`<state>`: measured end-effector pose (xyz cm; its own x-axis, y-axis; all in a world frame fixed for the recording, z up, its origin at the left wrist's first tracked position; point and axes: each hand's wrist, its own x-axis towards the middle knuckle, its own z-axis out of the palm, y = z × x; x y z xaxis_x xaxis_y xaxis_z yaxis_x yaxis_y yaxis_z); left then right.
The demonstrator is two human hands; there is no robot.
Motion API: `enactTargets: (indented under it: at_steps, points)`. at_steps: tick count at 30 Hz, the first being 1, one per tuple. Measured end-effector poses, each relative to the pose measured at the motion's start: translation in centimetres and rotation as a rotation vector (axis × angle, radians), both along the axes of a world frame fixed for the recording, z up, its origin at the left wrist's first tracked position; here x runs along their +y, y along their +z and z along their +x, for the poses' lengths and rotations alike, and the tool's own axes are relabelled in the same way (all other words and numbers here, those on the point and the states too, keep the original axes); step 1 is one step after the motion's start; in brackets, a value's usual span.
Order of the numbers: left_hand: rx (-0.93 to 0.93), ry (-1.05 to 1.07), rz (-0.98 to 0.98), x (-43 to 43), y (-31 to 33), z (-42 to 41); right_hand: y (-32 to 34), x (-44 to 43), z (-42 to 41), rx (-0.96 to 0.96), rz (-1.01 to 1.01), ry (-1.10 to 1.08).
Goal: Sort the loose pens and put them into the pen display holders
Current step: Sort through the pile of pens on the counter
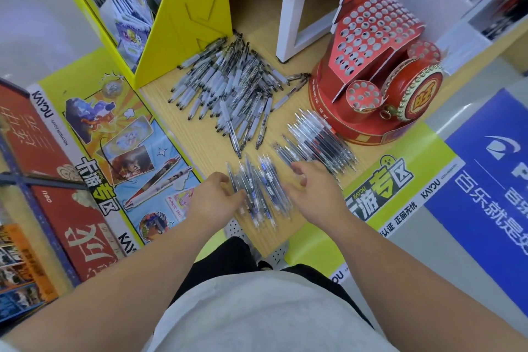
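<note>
Three groups of loose pens lie on a wooden table (171,100). A large heap of white-grip pens (228,86) sits at the back. A row of clear red-and-dark pens (320,137) lies to the right. A bundle of clear blue pens (257,191) lies near the front edge. My left hand (213,194) touches the bundle's left side with curled fingers, seemingly round some pens. My right hand (310,188) rests on its right side, fingers spread and blurred. A red cardboard pen display holder (371,66) with many round holes stands at the right; its holes look empty.
A yellow KAYOU display stand (185,17) with card packs rises at the back left. A white shelf leg (294,23) stands behind the pens. Printed banners hang on the table's left and front. My dotted shoes (274,254) show below the table edge.
</note>
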<state>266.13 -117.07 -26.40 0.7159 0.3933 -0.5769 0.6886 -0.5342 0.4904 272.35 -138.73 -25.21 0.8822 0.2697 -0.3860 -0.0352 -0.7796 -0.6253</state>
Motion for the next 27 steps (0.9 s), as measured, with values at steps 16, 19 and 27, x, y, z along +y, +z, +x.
enactTargets:
  at_steps: [16, 19, 27]
  points:
    - [-0.146, -0.066, -0.226, -3.4, 4.1, 7.6, 4.3, -5.3, 5.0, -0.096, -0.119, -0.149]
    - [-0.097, -0.029, -0.235, -6.4, 3.9, 7.8, 3.7, -6.6, 6.5, -0.106, -0.124, -0.082]
    - [-0.029, 0.103, -0.114, -14.4, 3.0, 7.5, 2.4, -9.3, 10.0, -0.15, -0.176, 0.342]
